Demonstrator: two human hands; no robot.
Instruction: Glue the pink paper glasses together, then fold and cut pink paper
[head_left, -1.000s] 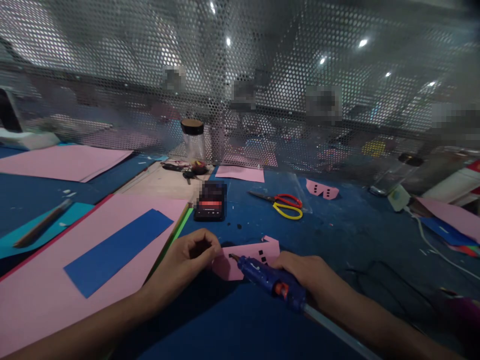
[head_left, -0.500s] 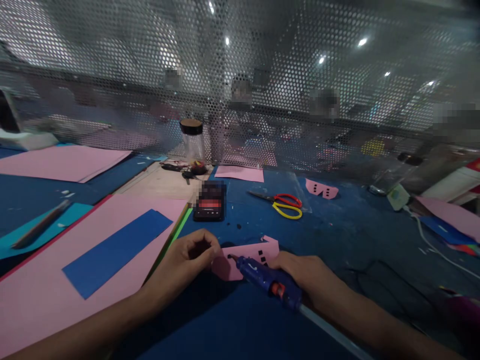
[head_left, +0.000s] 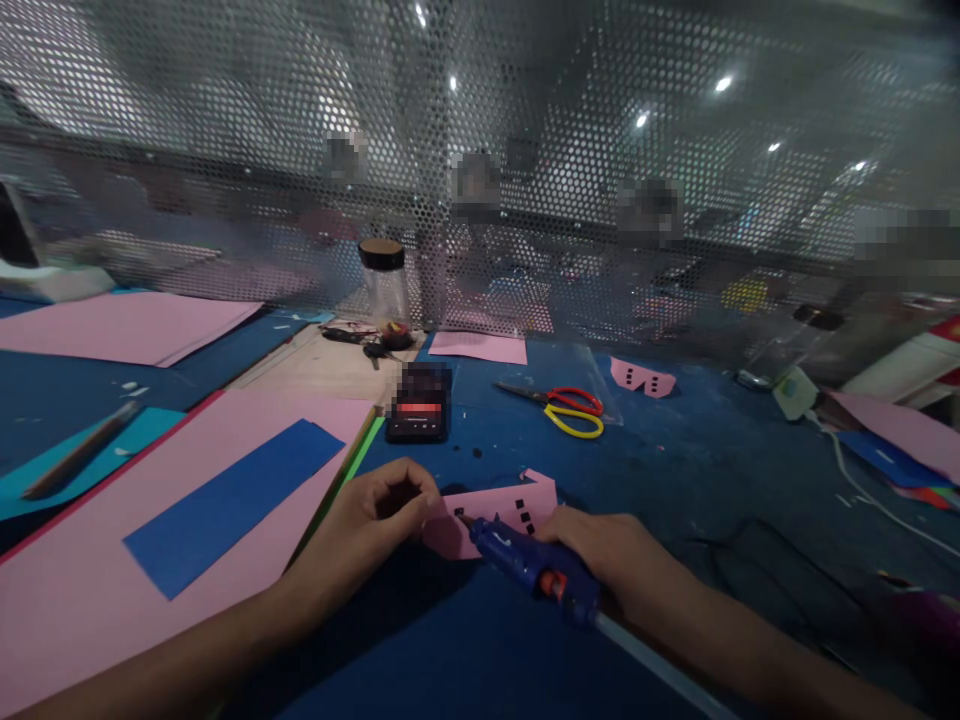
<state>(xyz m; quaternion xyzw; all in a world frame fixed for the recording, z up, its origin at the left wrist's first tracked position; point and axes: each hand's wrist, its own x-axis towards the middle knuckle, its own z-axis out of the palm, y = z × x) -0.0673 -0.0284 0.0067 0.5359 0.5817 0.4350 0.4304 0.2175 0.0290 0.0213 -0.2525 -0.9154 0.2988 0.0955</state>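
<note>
A blue hot glue gun (head_left: pixel 517 555) with a clear glue stick (head_left: pixel 660 665) out of its back is gripped in my right hand (head_left: pixel 600 545). Its nozzle points left, close to a small black square (head_left: pixel 459 512) on a pink paper cutout (head_left: pixel 487 498). Several more black squares line the cutout's right half, and a folded strip rises at its top right. My left hand (head_left: pixel 394 510) pinches the cutout's left end between thumb and curled fingers. Whether the nozzle touches the paper I cannot tell.
Scissors (head_left: pixel 562 405) with red and yellow handles lie beyond the cutout, beside a phone (head_left: pixel 418 405). A similar pink piece (head_left: pixel 643 378) stands farther back. A blue paper strip (head_left: pixel 232 505) rests on pink sheets at left. Behind are a jar (head_left: pixel 386 295) and perforated metal screen (head_left: pixel 285 190).
The glue gun's nozzle has shifted very slightly down, showing more of the black square at the left. Both hands keep nearly the same place.
</note>
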